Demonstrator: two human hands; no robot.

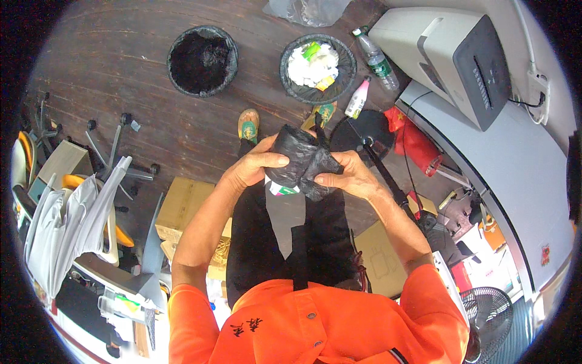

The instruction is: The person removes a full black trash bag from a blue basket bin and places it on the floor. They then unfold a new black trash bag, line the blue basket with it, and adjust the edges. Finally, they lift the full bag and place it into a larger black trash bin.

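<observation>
Both hands hold a bundle of black plastic bags point(292, 155) in front of my legs. My left hand point(260, 162) is closed around its left side, the thumb lying across the front. With thumb and fingers, my right hand point(348, 176) pinches the loose, crumpled plastic at the right. A white and green piece point(282, 187) shows just below the bundle; whether it is attached cannot be made out. Beyond my feet stand a round bin point(172, 71) lined with black plastic and a second lined bin point(285, 77) holding crumpled white paper and wrappers.
A clear bottle point(377, 60) and a white and pink bottle point(358, 98) are beside the right bin. On the right, a large machine point(445, 57) sits by a pale tabletop point(527, 200). Cardboard boxes point(188, 206), a wheeled chair base point(112, 151) and a fan point(488, 312) surround me.
</observation>
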